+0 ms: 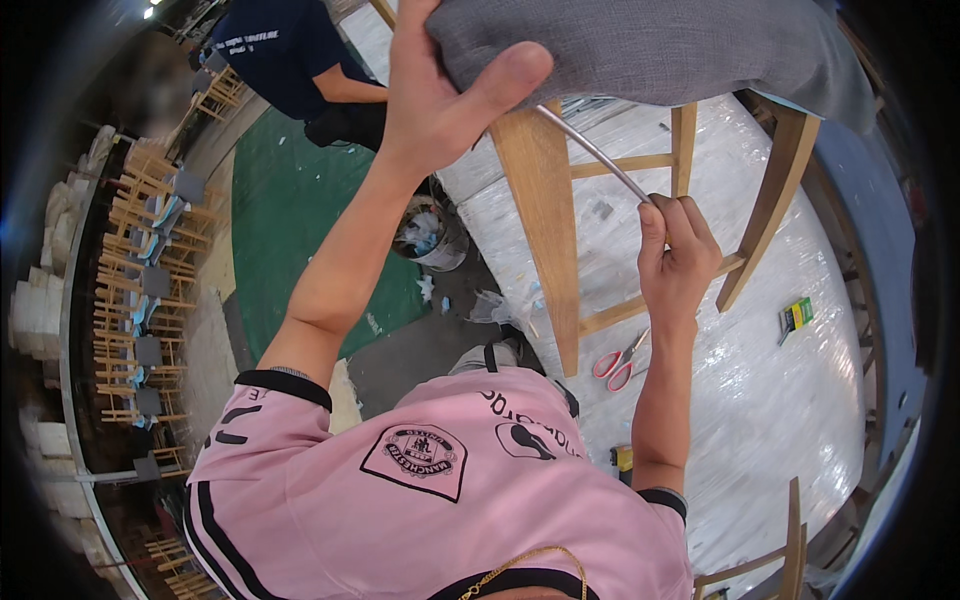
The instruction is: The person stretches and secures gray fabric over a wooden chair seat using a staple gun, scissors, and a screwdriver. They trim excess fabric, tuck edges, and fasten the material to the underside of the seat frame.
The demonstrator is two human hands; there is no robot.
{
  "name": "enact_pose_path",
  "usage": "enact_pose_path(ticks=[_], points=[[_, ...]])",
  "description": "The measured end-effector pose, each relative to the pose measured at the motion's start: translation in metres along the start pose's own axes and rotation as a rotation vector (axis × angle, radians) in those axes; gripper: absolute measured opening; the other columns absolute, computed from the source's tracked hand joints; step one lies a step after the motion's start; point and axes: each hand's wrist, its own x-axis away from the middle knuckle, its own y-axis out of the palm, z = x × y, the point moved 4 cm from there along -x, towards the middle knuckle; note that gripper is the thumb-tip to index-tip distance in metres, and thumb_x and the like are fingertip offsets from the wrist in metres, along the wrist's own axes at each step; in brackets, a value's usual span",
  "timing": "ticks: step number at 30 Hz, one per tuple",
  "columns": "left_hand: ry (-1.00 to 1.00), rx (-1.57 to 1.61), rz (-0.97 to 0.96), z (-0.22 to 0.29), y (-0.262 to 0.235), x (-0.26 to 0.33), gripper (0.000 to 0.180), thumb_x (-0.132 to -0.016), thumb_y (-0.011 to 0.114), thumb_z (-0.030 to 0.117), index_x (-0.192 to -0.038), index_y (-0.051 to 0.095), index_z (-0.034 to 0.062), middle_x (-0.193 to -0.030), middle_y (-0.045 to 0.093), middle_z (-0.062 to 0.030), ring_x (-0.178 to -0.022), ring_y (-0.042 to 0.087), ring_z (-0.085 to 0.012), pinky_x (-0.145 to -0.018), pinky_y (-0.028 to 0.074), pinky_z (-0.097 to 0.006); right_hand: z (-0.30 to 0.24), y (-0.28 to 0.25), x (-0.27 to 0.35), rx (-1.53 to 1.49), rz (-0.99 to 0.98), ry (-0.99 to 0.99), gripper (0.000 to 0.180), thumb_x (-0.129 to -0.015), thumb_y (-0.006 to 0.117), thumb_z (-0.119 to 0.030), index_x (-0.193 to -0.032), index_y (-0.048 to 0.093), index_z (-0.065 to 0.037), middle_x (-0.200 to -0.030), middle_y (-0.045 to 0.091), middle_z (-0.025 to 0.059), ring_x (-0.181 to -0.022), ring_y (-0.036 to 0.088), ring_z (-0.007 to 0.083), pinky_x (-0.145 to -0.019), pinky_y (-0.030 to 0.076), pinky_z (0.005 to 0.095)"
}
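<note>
A wooden chair with a grey fabric seat [660,45] stands on a plastic-wrapped table [790,390]. My left hand [440,80] is raised and grips the near edge of the grey seat, thumb pressed on the fabric. My right hand [675,250] is closed around the lower end of a thin metal rod [590,150] that slants up under the seat, beside the chair's front leg [545,220].
Red-handled scissors [620,362] and a small green-and-yellow box [796,316] lie on the table. Another person in a dark shirt [285,50] crouches at the top left. A white bucket [430,235] stands on the floor. Stacked wooden chairs [150,270] line the left side.
</note>
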Motion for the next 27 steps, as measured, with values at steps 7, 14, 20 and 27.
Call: enact_pose_path(ticks=[7,14,20,27], points=[[-0.236,0.282,0.122,-0.019,-0.007,-0.014,0.066,-0.103,0.049,0.056,-0.13,0.061,-0.0033,-0.127,0.064,-0.0188,-0.121,0.061,-0.0271,-0.105,0.044,-0.038,0.043,-0.005,0.075,-0.315,-0.257,0.196,0.032,-0.091,0.076,-0.032,-0.099,0.072,-0.001,-0.075,0.065,0.0125,-0.061,0.059,0.0281,-0.057,0.045,0.0359],[0.103,0.317,0.019,-0.052,0.008,-0.029,0.083,-0.107,0.021,0.057,-0.125,0.065,-0.0115,-0.131,0.066,-0.0278,-0.121,0.064,-0.0322,-0.109,0.043,-0.039,-0.004,0.031,0.136,-0.085,-0.281,0.359,0.062,-0.076,0.087,-0.044,-0.124,0.071,-0.008,-0.082,0.073,0.0129,-0.071,0.073,0.0294,-0.062,0.055,0.0354],[0.171,0.122,-0.242,-0.04,0.038,-0.112,0.055,-0.101,0.053,0.048,-0.124,0.067,0.0005,-0.118,0.07,-0.0161,-0.109,0.067,-0.0279,-0.097,0.049,-0.037,-0.021,0.026,0.109,0.198,-0.073,0.559,0.051,-0.074,0.09,-0.034,-0.113,0.071,-0.007,-0.075,0.07,0.0142,-0.065,0.071,0.0328,-0.057,0.053,0.0386],[0.471,0.278,-0.371,-0.036,0.092,-0.16,0.066,-0.084,0.077,0.054,-0.124,0.068,0.0029,-0.121,0.07,-0.018,-0.113,0.067,-0.0354,-0.097,0.052,-0.043,-0.026,0.025,0.101,0.072,0.14,0.782,0.035,-0.082,0.082,-0.023,-0.106,0.07,-0.002,-0.074,0.07,0.0127,-0.062,0.067,0.0207,-0.06,0.051,0.0326]])
